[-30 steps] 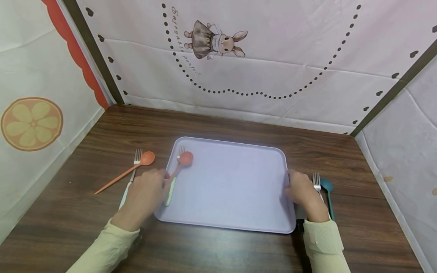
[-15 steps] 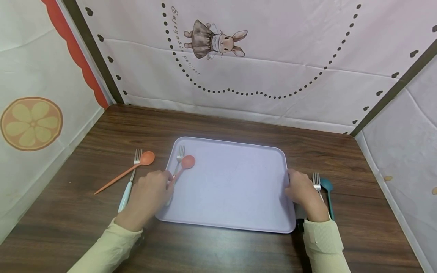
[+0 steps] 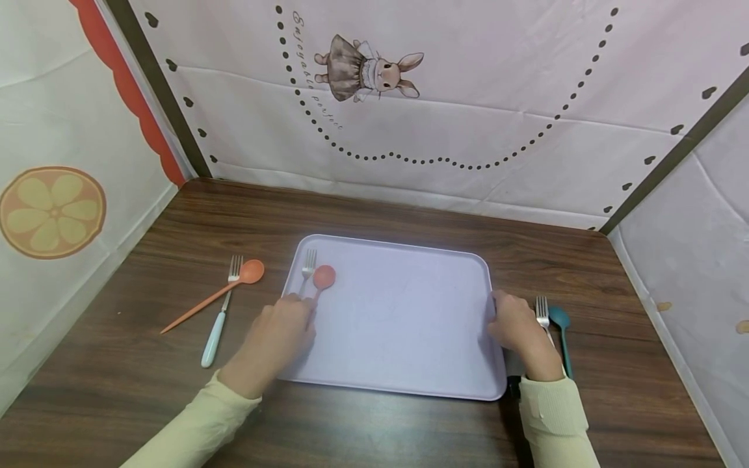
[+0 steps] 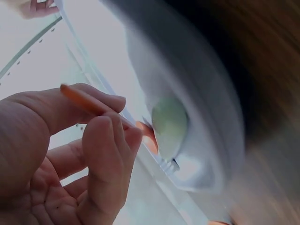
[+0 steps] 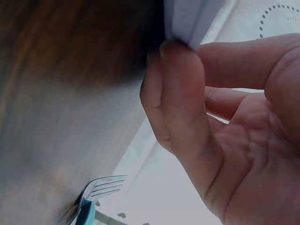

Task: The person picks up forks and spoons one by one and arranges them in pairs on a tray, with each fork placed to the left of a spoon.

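Observation:
My left hand (image 3: pixel 277 338) is over the left side of the lilac tray (image 3: pixel 404 312), pinching the handle of a coral spoon (image 3: pixel 324 277). In the left wrist view, thumb and fingertips hold that handle (image 4: pixel 86 101). On the tray beside the spoon lies a fork (image 3: pixel 309 263); its pale green handle (image 4: pixel 169 124) shows in the left wrist view, while my hand covers it in the head view. At the tray's right rim, my right hand (image 3: pixel 517 328) grips the edge (image 5: pixel 187 21) between thumb and fingers.
Left of the tray, an orange spoon (image 3: pixel 251 271) crosses a fork with a pale blue handle (image 3: pixel 214 339). Another fork (image 3: pixel 542 312) and a teal spoon (image 3: pixel 560 318) lie to the right. A partly hidden black-ended item (image 3: pixel 513 385) sits under my right wrist. Printed cloth walls (image 3: pixel 468 97) enclose the table.
My left hand has moved right over the tray, taking the coral spoon off the fork to its right side. The blue-handled fork is uncovered now. My right hand has stayed put.

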`<state>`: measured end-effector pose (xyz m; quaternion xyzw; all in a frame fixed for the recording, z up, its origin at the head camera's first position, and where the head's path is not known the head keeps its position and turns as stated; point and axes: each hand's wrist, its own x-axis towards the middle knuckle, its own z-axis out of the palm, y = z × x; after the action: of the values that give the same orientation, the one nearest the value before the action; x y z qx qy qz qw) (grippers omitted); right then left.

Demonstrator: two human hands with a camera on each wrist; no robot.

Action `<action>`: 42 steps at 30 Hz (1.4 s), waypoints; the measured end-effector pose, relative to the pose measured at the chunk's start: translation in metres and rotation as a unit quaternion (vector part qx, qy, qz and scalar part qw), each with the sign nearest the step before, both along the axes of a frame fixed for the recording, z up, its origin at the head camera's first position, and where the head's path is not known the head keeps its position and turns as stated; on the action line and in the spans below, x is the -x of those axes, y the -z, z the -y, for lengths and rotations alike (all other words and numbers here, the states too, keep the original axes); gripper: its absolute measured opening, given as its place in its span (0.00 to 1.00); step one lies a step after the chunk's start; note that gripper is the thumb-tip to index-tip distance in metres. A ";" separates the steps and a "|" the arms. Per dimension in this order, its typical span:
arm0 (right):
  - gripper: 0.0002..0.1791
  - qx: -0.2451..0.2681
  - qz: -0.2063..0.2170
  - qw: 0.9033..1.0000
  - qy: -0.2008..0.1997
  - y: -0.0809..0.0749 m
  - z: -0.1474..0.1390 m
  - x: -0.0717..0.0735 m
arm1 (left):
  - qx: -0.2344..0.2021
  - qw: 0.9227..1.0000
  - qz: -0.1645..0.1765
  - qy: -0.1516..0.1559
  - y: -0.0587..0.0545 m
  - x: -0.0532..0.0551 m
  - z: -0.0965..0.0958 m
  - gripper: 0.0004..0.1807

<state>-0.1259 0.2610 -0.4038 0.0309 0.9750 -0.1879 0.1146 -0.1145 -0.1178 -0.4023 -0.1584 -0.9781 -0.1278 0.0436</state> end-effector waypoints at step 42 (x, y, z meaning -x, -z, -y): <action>0.28 0.005 -0.008 1.000 -0.014 -0.003 -0.005 -0.007 | 0.058 0.979 -0.065 0.186 0.002 -0.023 0.020 0.26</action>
<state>-0.1186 0.2656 -0.4013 0.0155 0.9753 -0.1912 0.1094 -0.0914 -0.1380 -0.4043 -0.3475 -0.9325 -0.0657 0.0734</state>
